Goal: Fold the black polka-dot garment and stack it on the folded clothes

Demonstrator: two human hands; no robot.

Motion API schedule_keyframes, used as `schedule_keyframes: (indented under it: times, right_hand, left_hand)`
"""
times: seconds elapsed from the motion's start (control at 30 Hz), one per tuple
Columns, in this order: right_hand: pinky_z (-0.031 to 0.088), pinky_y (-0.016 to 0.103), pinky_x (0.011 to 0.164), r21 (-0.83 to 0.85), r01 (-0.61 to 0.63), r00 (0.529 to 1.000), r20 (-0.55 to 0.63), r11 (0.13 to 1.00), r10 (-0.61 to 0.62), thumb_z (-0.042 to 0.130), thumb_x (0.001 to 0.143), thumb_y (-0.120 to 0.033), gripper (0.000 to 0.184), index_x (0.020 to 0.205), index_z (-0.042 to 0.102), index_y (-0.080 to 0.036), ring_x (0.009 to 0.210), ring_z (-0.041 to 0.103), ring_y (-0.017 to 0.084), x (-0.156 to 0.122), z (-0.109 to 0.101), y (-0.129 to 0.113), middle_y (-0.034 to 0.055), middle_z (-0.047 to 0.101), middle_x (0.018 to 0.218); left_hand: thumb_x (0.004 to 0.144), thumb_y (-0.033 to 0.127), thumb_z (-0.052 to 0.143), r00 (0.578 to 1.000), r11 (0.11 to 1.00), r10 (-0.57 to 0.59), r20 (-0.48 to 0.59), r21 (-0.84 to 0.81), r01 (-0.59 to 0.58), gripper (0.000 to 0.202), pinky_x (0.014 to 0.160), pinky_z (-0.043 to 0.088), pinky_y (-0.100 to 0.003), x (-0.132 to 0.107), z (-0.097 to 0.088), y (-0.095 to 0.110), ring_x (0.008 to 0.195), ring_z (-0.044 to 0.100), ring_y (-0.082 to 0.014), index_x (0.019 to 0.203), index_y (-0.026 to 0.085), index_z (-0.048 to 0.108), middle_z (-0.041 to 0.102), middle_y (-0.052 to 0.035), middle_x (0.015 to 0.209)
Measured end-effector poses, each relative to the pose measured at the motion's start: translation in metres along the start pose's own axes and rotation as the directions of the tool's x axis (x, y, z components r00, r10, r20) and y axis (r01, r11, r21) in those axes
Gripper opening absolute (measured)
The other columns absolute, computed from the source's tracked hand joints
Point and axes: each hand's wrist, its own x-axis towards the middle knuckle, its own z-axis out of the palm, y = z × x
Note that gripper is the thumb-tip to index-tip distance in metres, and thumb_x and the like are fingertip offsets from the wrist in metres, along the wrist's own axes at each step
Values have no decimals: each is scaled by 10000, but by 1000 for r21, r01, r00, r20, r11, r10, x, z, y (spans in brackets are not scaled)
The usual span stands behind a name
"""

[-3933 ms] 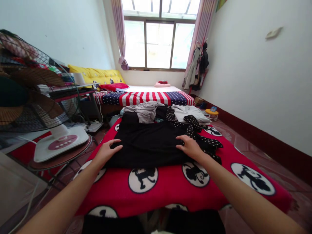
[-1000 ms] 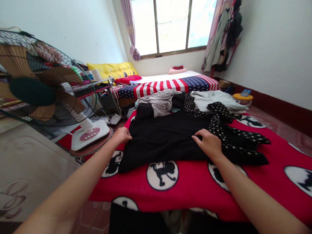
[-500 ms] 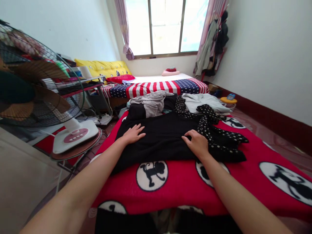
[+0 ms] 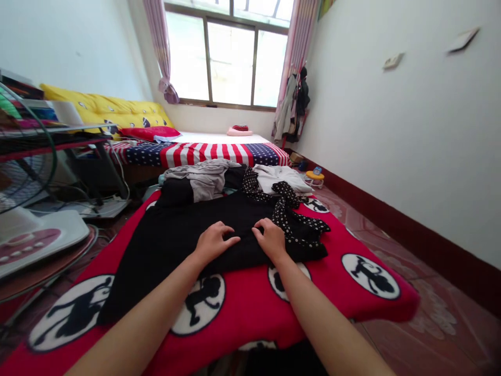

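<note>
A black garment lies spread over the red blanket, its left part reaching toward the near edge. On its middle rests my left hand, fingers bent and the thumb held apart from them. Close beside it, my right hand touches the same cloth with curved fingers and a small gap at the thumb. Neither hand visibly grips a fold. Just right of my right hand is a black polka-dot piece of clothing, partly lying over the black garment.
The red blanket with monkey prints covers the surface. Behind the black garment lie grey clothing and white clothing. A fan base stands on a stool at left. A bed with a striped cover sits below the window.
My view has turned to the right. My left hand has slid right along the black garment, so both hands are now close together. The garment's left part now spreads further toward the near edge.
</note>
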Motion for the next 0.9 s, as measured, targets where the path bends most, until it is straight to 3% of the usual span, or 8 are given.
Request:
schedule_keyframes:
  times: [0.07,0.13,0.27,0.4,0.47,0.67,0.77,0.9]
  right_hand:
    - [422,271,697,48,-7,1000,-18,999,8,555,869,-306,100,857,636,-248,779,616,167,0,0,2,8,662,919]
    - [430,271,694,107,-19,999,-46,994,24,526,874,-297,122,840,630,-242,756,605,162,1,0,3,10,657,897]
    - [432,273,674,175,-44,996,-67,984,57,520,866,-313,142,814,631,-241,744,601,164,3,0,5,10,661,870]
    - [438,279,696,150,-35,999,-27,988,39,589,833,-353,124,882,652,-258,761,618,164,3,0,2,-9,684,932]
    - [441,282,709,128,-27,1000,0,991,27,607,826,-363,143,920,659,-270,799,631,172,2,-1,1,-16,692,944]
    - [422,275,674,62,-11,1000,28,998,9,605,835,-377,139,901,675,-276,752,623,160,1,-2,-1,-23,688,947]
    - [399,266,639,57,2,1000,28,998,-3,592,847,-363,129,843,679,-269,693,599,141,1,-1,0,-23,678,924]
    - [386,261,631,65,13,1000,2,998,-14,590,845,-331,116,816,680,-264,676,585,135,2,2,4,-25,675,906]
  left_hand:
    - [732,607,623,999,997,-54,-1,54,54,378,639,444,-265,-1,3,-2,768,642,-198,852,265,730,693,-20,837]
    - [709,608,637,995,995,-84,54,59,80,358,594,410,-257,0,-5,-7,735,638,-190,798,270,713,682,-1,786]
    - [660,608,660,973,995,-91,212,68,78,351,544,372,-250,-6,-41,-19,679,621,-179,745,269,696,673,11,726]
    - [631,602,672,909,990,-138,392,83,114,359,530,359,-247,-27,-78,-41,623,592,-172,704,250,681,657,13,659]
    - [611,554,693,894,989,-147,424,80,125,322,554,371,-244,-38,-94,-55,633,582,-171,674,239,661,647,15,655]
    - [618,535,686,922,980,-174,347,-35,198,336,583,385,-232,-52,-126,-81,648,543,-155,665,225,564,599,38,657]
    - [629,555,679,958,976,-178,223,-85,201,364,622,416,-234,-51,-132,-94,700,571,-166,730,226,559,614,33,703]
    - [629,427,702,978,975,-195,78,127,184,310,749,454,-270,-54,-127,-108,873,623,-216,868,238,644,670,-8,882]
